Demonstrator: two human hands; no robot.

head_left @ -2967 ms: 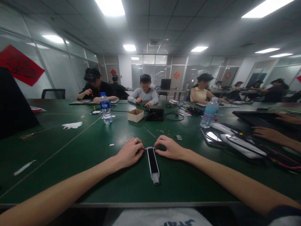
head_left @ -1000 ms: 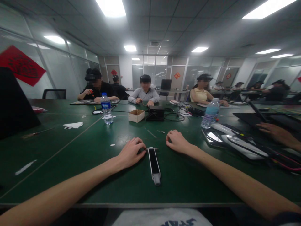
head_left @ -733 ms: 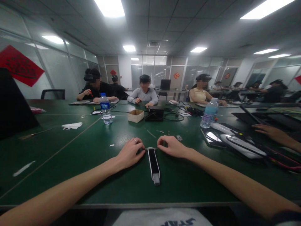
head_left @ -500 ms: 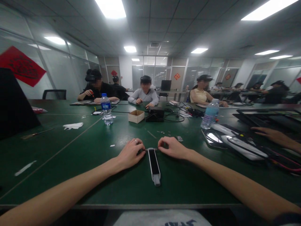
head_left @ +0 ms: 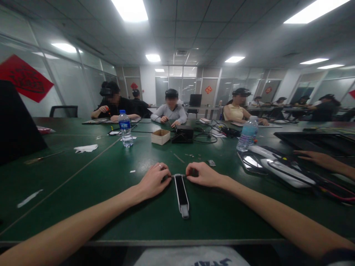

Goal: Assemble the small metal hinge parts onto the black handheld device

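A slim long device (head_left: pixel 182 192) with a black face, white rim and grey near end lies on the green table (head_left: pixel 116 221) between my hands. At its far end, my left hand (head_left: pixel 155 179) rests on the left with thumb and fingers pinched together. Facing it from the right, my right hand (head_left: pixel 203 174) is curled in a similar pinch. Something thin and metallic shows at the device's far end between the fingertips. What each pinch holds is too small to make out.
Small metal parts (head_left: pixel 192 155) and a small grey piece (head_left: pixel 211 163) lie beyond my hands. Farther off are an open box (head_left: pixel 161 137), a black box (head_left: pixel 182 134) and two bottles (head_left: pixel 126 129). White cabled equipment (head_left: pixel 288 173) and a co-worker's hand (head_left: pixel 316 157) are at right.
My hands and the slim device stay almost in place. At right, the dark panel near the co-worker's hand has shifted and lies flatter.
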